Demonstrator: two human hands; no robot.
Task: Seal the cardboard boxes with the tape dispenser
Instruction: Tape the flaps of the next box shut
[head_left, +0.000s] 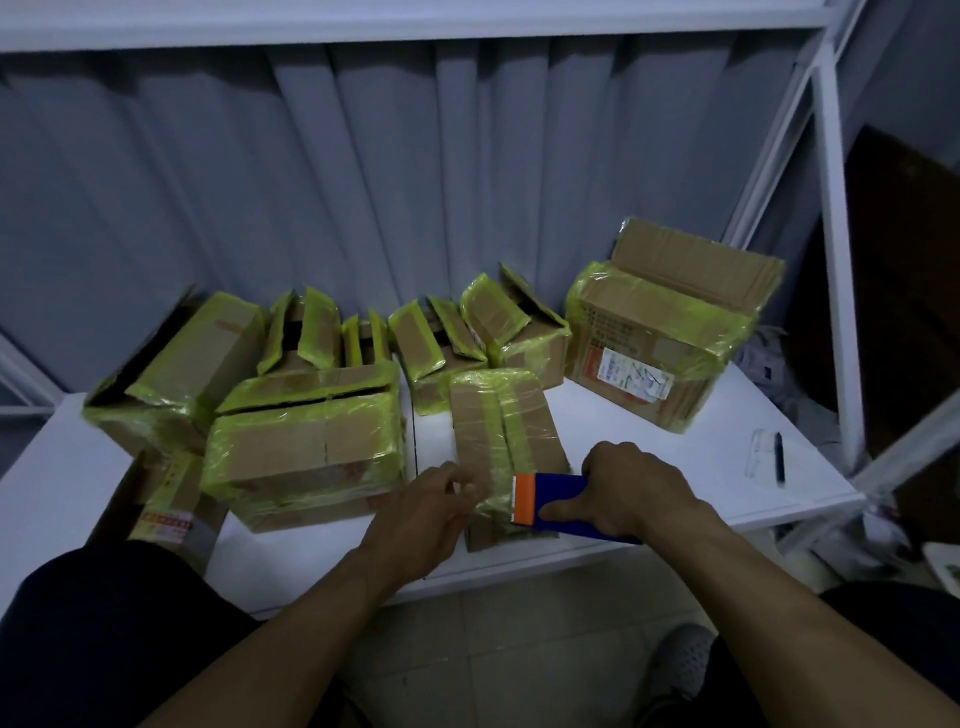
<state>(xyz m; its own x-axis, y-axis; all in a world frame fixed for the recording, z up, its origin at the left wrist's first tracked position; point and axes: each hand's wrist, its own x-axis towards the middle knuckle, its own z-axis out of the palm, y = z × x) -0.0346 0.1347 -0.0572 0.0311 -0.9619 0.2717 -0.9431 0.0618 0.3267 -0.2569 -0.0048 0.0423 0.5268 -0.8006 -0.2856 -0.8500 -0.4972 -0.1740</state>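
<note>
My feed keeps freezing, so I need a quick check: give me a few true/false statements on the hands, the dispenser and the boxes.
1. The right hand grips the dispenser. True.
2. The dispenser is red. False: it is blue with an orange end.
3. The dispenser sits at the near end of the small box. True.
4. The big box at right is closed. False: its flap stands open.
5. The left hand hangs idle. False: it pinches at the small box's near end.
</note>
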